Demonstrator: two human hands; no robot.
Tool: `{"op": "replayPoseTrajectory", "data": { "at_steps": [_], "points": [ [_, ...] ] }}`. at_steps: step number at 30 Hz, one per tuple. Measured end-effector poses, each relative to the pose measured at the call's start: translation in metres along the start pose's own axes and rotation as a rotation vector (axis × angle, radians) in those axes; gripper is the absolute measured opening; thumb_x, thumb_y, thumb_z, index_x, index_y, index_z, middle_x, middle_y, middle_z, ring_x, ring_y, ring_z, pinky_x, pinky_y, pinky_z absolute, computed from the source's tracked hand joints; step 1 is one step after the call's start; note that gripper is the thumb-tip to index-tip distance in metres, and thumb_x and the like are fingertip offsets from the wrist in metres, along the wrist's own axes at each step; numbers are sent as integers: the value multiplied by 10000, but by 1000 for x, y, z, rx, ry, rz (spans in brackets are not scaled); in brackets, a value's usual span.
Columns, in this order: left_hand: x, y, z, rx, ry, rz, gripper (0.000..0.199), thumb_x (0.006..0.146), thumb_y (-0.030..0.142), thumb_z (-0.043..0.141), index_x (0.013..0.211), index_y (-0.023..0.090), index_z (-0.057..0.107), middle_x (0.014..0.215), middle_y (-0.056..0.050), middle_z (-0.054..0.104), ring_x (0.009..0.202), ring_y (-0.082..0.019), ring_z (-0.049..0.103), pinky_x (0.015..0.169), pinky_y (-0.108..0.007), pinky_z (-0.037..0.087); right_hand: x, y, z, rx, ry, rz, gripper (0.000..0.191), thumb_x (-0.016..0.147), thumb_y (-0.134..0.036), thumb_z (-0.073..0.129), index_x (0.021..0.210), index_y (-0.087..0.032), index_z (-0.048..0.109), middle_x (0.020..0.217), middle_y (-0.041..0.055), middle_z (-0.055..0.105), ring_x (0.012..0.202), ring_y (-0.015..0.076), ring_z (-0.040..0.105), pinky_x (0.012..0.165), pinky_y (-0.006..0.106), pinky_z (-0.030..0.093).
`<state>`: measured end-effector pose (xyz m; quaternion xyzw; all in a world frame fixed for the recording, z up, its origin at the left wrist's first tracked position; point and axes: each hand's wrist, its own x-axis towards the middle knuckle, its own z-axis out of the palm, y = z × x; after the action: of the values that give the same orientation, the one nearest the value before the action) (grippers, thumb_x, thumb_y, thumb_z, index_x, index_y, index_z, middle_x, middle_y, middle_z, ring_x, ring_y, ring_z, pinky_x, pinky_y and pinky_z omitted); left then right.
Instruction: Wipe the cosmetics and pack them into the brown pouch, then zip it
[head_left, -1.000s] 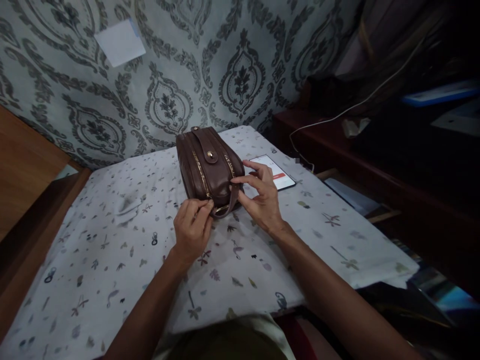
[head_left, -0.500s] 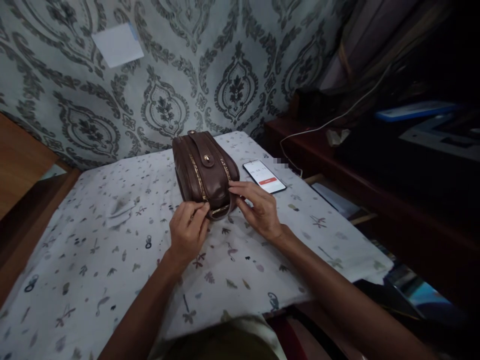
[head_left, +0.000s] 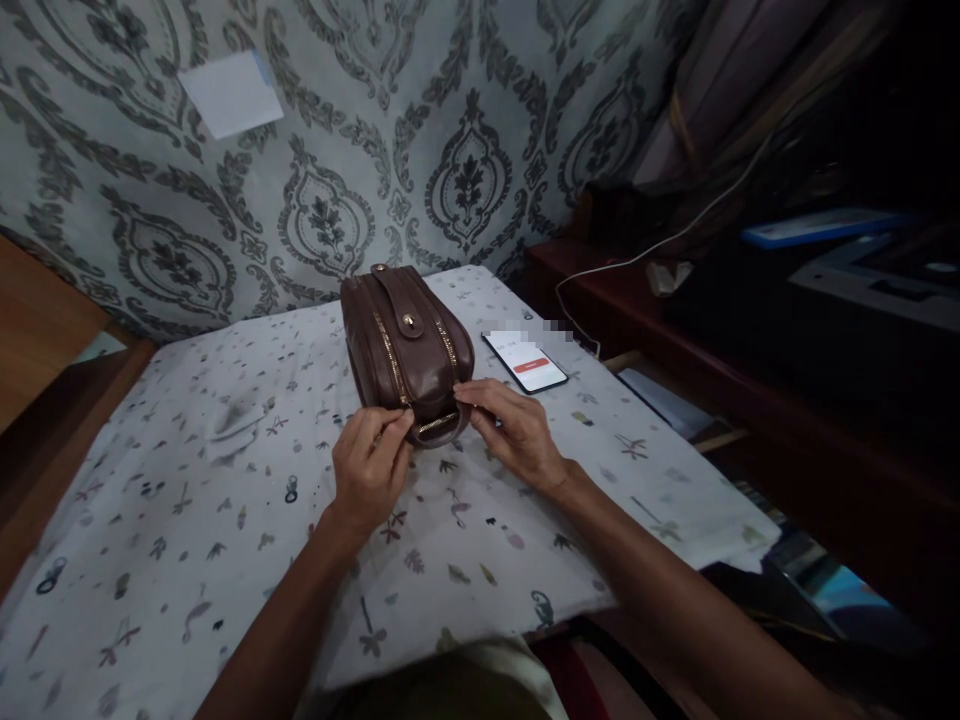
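A brown leather bag (head_left: 409,345) with two gold zippers and a strap on top lies on the patterned white cloth (head_left: 247,540). At the bag's near left corner, my left hand (head_left: 371,460) has its fingers pinched at the end of the left zipper. My right hand (head_left: 517,425) pinches at the near right corner, by the end of the right zipper. Between the two hands, a loop handle and a short gold zipper show on the bag's near end. The small parts between my fingertips are mostly hidden.
Right of the bag lies a lit phone (head_left: 525,360). A white cable (head_left: 660,248) runs over the dark red furniture (head_left: 615,300) at the right. Behind stands a patterned wall with a white paper (head_left: 231,95); wooden furniture (head_left: 45,320) is at the left.
My right hand has moved slightly down along the right zipper toward the bag's near end. My left hand stays at the left corner. The view has shifted slightly.
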<state>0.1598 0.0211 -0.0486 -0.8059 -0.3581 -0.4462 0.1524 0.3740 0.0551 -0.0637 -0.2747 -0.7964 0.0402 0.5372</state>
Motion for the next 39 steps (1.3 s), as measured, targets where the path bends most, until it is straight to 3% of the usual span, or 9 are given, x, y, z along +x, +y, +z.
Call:
{"op": "replayPoseTrajectory", "data": {
  "at_steps": [10, 16, 19, 22, 26, 28, 31, 33, 39],
  "points": [
    [0, -2, -2, 21, -6, 7, 290, 867, 59, 605, 1126, 191, 624, 952, -98, 650, 894, -232, 604, 776, -388, 533, -7, -3, 7, 43, 37, 58, 226, 983, -118, 491, 1150, -182, 630, 1176, 115, 679, 1089, 159, 666, 927, 312, 583],
    [21, -6, -8, 13, -63, 35, 174, 895, 114, 569, 1043, 191, 619, 1202, -166, 643, 1223, -317, 556, 1000, -515, 491, -4, -9, 8, 43, 86, 74, 211, 968, -119, 524, 1145, -182, 622, 1158, 116, 675, 1074, 165, 664, 813, 280, 598],
    [41, -14, -9, -52, -71, 0, 107, 932, 153, 522, 936, 204, 615, 1158, -131, 683, 1258, -300, 562, 1032, -501, 471, -1, -18, 11, 27, 164, 163, 191, 950, -171, 577, 1135, -181, 623, 1155, 109, 641, 924, 141, 663, 630, 215, 557],
    [54, -25, -7, -113, -82, -64, 112, 939, 220, 548, 849, 213, 614, 1060, -82, 727, 1154, -275, 620, 1010, -485, 457, -1, -27, 18, 29, 242, 358, 106, 918, -252, 634, 980, -168, 620, 926, 40, 629, 715, 109, 600, 576, 205, 501],
    [58, -34, -3, -167, -91, -134, 113, 928, 271, 563, 862, 222, 640, 1040, -60, 732, 1085, -256, 626, 983, -460, 444, -11, -37, 37, 67, -64, 563, 176, 910, -281, 634, 779, -165, 615, 734, -2, 637, 661, 114, 594, 612, 206, 460],
    [56, -35, -2, -196, -78, -156, 121, 928, 284, 554, 877, 226, 646, 1042, -57, 730, 1098, -254, 619, 995, -456, 437, -15, -43, 48, 5, -280, 550, 91, 906, -227, 628, 940, -167, 688, 873, 23, 712, 761, 135, 650, 699, 221, 480],
    [54, -36, -1, -228, -72, -158, 126, 926, 281, 553, 843, 228, 633, 1042, -50, 733, 1114, -250, 615, 1016, -458, 425, -9, -51, 62, -174, -569, 454, 361, 936, -194, 589, 1293, -240, 626, 1135, 39, 723, 932, 173, 682, 795, 258, 485],
    [54, -36, -1, -247, -78, -148, 133, 923, 275, 560, 811, 230, 617, 1044, -44, 739, 1124, -248, 615, 1024, -460, 420, 0, -55, 69, -306, -738, 391, 400, 969, -219, 551, 1364, -273, 582, 1171, 43, 715, 942, 203, 683, 758, 274, 475],
    [53, -38, -3, -271, -77, -103, 123, 922, 255, 567, 813, 225, 617, 1054, -53, 744, 1134, -250, 620, 1025, -469, 423, 18, -59, 84, -472, -868, 342, 345, 1007, -161, 416, 1210, -207, 691, 1009, 107, 739, 826, 226, 673, 667, 285, 414]
  ]
}}
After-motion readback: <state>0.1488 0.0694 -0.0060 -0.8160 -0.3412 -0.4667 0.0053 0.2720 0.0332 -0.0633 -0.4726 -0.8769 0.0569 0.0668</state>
